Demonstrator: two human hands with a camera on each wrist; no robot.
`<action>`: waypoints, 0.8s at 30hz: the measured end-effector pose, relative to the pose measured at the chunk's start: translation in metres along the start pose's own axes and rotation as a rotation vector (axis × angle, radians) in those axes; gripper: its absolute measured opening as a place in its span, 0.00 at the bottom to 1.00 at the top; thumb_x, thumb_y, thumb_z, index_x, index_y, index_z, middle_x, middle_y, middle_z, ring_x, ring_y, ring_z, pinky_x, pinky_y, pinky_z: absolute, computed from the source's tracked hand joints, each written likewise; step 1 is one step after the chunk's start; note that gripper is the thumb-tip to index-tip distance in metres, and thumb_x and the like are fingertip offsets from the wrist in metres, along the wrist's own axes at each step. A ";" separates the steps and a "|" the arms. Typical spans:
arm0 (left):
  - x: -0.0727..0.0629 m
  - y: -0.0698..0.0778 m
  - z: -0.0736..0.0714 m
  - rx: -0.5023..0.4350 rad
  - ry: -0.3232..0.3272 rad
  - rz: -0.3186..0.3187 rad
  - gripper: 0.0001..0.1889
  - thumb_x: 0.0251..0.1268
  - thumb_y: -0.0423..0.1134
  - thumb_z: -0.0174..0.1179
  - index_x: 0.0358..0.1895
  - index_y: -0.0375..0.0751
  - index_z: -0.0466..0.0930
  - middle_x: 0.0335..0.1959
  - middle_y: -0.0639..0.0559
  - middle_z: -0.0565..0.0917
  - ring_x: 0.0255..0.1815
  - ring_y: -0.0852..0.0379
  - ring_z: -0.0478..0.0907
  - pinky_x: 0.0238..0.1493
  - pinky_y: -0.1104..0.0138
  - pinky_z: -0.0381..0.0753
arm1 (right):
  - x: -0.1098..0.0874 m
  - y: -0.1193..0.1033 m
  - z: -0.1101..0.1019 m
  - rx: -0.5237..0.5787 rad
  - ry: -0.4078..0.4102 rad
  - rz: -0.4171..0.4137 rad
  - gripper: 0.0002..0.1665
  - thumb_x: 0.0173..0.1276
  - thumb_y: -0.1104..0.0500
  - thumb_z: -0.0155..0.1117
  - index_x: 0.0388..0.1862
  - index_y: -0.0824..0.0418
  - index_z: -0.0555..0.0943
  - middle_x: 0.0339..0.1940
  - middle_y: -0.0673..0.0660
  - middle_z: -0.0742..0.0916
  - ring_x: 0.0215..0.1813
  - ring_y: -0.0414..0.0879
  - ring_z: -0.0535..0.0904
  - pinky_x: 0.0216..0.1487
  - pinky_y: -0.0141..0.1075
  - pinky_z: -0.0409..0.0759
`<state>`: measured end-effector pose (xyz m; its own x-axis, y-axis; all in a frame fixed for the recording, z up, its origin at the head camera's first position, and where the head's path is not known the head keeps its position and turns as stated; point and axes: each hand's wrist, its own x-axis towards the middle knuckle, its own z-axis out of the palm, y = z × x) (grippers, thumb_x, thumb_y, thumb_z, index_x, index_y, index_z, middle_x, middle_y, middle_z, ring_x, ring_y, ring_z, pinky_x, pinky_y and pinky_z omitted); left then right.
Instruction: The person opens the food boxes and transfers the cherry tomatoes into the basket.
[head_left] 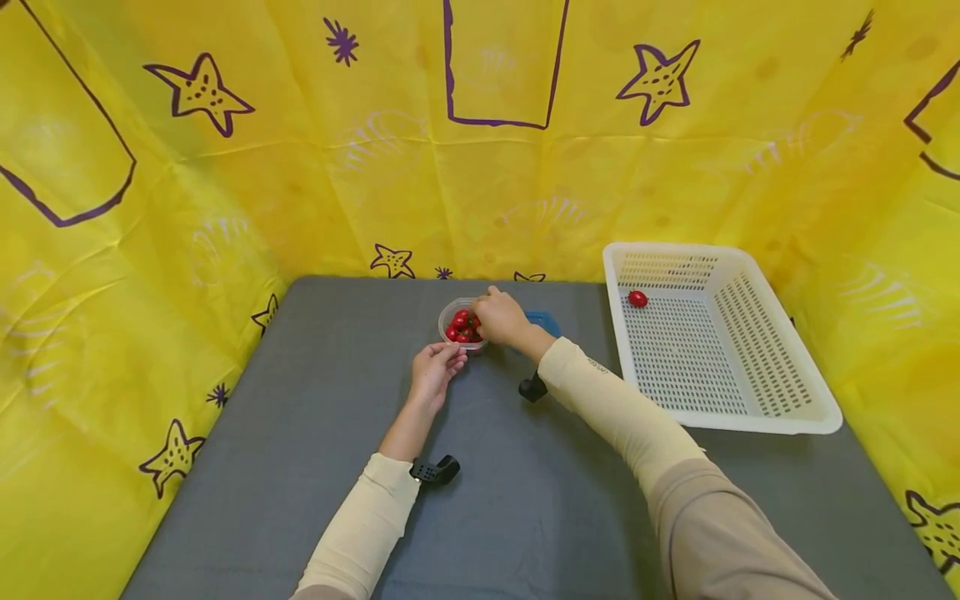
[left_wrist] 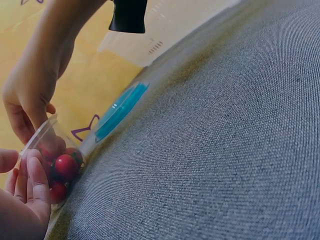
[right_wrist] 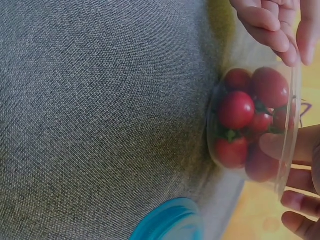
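Note:
A clear round plastic container [head_left: 441, 314] stands on the grey table with several red cherry tomatoes [right_wrist: 236, 110] inside, some with green stems. My left hand [head_left: 436, 371] pinches the container's near rim between thumb and fingertips. From the far right my right hand [head_left: 501, 318] reaches over the opening. In the right wrist view one straight digit of the right hand [right_wrist: 306, 150] dips inside and touches a tomato, while its other fingers stay outside the rim. A blue lid [left_wrist: 120, 112] lies on the table beside the container, partly hidden by the right hand in the head view.
A large white perforated basket [head_left: 795, 375] stands at the right, with one red cherry tomato [head_left: 637, 299] near its far left corner. Yellow patterned cloth [head_left: 495, 192] hangs along the table's back and sides. Black wrist cameras are strapped on both forearms.

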<state>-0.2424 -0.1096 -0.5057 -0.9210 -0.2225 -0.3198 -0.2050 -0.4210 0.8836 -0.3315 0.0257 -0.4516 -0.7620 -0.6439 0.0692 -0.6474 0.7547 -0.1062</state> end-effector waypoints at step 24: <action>0.001 0.001 0.000 0.003 -0.002 -0.008 0.04 0.69 0.31 0.57 0.41 0.35 0.72 0.23 0.56 0.83 0.24 0.64 0.81 0.33 0.73 0.83 | -0.004 0.006 -0.010 0.073 0.011 0.005 0.15 0.63 0.58 0.69 0.48 0.61 0.85 0.46 0.57 0.87 0.47 0.52 0.75 0.50 0.42 0.80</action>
<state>-0.2431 -0.1099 -0.5053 -0.9199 -0.2173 -0.3263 -0.2136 -0.4202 0.8819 -0.3325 0.0345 -0.4431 -0.7656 -0.6384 0.0796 -0.6410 0.7464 -0.1788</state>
